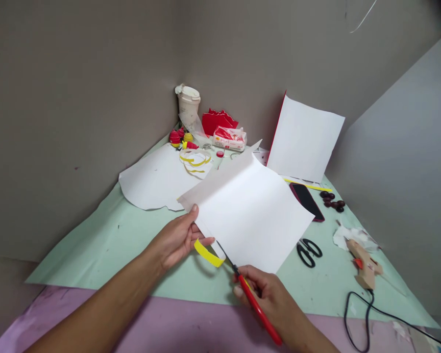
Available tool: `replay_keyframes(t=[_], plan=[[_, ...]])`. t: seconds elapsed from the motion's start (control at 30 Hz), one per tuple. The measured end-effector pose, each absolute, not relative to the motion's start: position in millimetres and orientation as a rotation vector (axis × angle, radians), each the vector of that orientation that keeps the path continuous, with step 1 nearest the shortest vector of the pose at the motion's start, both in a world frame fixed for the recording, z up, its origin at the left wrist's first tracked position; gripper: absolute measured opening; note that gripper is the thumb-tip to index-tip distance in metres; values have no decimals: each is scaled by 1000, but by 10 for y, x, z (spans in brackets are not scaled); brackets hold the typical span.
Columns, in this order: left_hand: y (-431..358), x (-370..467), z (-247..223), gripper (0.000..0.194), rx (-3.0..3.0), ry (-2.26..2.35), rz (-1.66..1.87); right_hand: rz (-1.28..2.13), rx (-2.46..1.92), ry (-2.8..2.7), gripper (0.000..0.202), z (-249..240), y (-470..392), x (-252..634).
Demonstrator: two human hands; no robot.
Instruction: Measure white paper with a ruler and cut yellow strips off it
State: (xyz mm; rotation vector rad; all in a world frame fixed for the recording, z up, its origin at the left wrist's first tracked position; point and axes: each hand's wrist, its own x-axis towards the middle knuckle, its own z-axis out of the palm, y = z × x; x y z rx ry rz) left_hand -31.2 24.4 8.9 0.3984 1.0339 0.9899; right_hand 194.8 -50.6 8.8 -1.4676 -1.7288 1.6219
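My left hand [182, 235] pinches the left edge of a white sheet [250, 211], thumb on top and fingers underneath. In my right hand [262, 289] are red-handled scissors [259, 314], their blades at the sheet's lower left edge. A narrow strip [209, 254], yellow on one face and white on the other, curls away from that edge beside the blades. The sheet is held above the table and slightly bent. Part of the scissors' handle is hidden by my right fingers.
On the green table cover [139, 255] lie a white cut sheet [150, 179], curled yellow strips [196, 158], black-handled scissors [308, 252], a phone [306, 201], dark beads [331, 201] and a corded glue gun [363, 267]. Behind stand a white cup [189, 102], a wipes pack [230, 138] and another sheet [305, 139].
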Motion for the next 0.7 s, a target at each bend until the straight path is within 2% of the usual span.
replay_keyframes(t=[0.7], plan=[[228,-289,82,35,394,1037,977,1724,-1444,-1629,24,142,-496,1923]])
